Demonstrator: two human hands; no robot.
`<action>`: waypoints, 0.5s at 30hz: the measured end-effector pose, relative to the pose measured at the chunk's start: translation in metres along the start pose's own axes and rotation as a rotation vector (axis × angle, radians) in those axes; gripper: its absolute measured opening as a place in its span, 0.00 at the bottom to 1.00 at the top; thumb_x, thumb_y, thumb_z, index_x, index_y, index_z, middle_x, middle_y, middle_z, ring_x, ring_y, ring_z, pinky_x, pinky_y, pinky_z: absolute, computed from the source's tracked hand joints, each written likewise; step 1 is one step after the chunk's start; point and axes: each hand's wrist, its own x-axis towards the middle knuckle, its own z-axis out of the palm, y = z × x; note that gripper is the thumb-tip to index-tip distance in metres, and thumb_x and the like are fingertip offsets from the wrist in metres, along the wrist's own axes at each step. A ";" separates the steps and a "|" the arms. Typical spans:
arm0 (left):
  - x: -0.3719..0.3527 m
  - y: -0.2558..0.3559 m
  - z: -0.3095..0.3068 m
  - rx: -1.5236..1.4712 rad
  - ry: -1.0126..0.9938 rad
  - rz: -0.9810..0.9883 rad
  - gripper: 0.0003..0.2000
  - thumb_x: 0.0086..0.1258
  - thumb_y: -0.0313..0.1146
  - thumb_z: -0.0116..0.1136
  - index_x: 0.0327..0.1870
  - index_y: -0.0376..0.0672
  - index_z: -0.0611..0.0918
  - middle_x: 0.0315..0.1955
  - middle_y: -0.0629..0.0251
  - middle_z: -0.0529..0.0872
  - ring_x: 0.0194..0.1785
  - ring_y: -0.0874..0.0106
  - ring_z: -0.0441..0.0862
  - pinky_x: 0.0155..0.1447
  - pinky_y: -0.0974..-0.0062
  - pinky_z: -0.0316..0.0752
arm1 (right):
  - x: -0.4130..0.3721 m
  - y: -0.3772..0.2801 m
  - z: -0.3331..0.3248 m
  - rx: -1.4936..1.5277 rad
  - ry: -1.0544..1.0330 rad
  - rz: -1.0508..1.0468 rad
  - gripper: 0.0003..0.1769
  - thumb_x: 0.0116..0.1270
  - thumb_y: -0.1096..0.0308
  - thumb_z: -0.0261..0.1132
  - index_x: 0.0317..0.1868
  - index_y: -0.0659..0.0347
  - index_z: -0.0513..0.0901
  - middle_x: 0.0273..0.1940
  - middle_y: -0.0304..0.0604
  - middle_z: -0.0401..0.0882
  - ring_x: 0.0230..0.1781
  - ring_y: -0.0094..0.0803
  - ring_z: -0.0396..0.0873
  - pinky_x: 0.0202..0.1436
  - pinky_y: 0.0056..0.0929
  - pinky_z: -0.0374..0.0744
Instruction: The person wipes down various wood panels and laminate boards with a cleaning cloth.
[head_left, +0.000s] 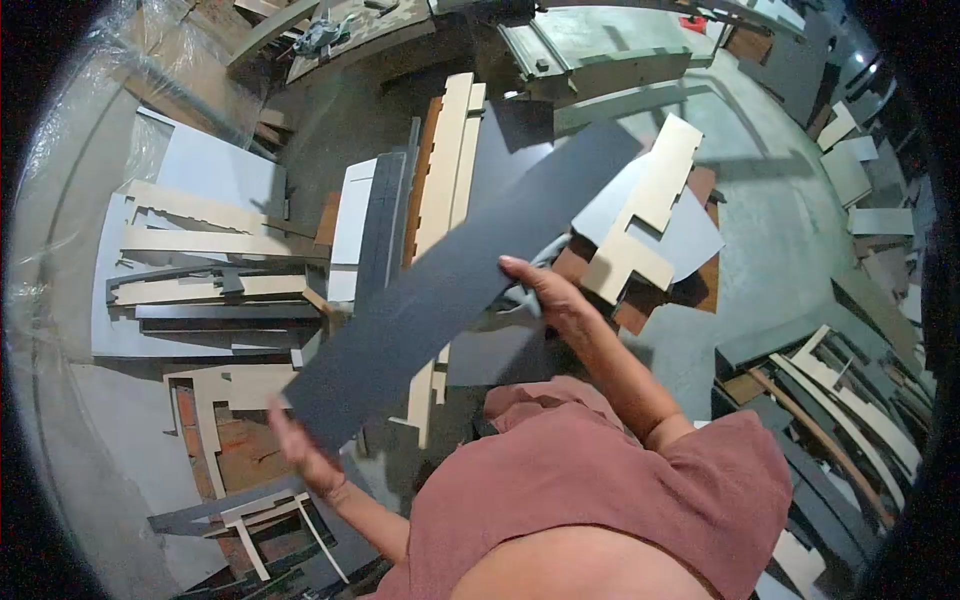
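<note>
A long dark grey board lies slantwise in front of me, held up above the stacks of panels. My left hand is closed around its near left end. Along the board's right edge, my right hand has its thumb on the upper face, while its other fingers are mostly hidden. A light grey cloth is bunched at that hand, partly beneath the board. Behind the board lie cream notched strips and dark grey strips.
Cream and grey pieces lie on a white panel at left. A notched cream piece rests on white and brown sheets at right. More curved strips are piled at lower right. A long bench stands at the back.
</note>
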 end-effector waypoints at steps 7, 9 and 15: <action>-0.046 -0.165 0.137 0.377 -0.208 -0.529 0.19 0.67 0.45 0.41 0.44 0.35 0.72 0.41 0.62 0.74 0.45 0.71 0.69 0.49 0.73 0.64 | -0.041 -0.074 -0.138 -0.485 0.412 0.064 0.34 0.47 0.44 0.64 0.45 0.66 0.75 0.48 0.49 0.70 0.49 0.37 0.67 0.51 0.34 0.65; -0.076 -0.192 0.175 0.482 -0.245 -0.441 0.19 0.66 0.46 0.41 0.39 0.34 0.72 0.35 0.60 0.75 0.40 0.68 0.72 0.44 0.71 0.65 | -0.036 -0.083 -0.190 -0.547 0.382 0.054 0.37 0.46 0.41 0.63 0.47 0.66 0.75 0.52 0.52 0.67 0.54 0.42 0.63 0.56 0.38 0.61; -0.145 -0.266 0.242 0.556 -0.242 -0.347 0.20 0.66 0.47 0.40 0.39 0.33 0.71 0.33 0.48 0.76 0.38 0.56 0.74 0.42 0.66 0.67 | -0.030 -0.119 -0.267 -0.779 0.492 0.136 0.42 0.45 0.38 0.61 0.52 0.66 0.71 0.58 0.55 0.60 0.61 0.43 0.56 0.60 0.40 0.54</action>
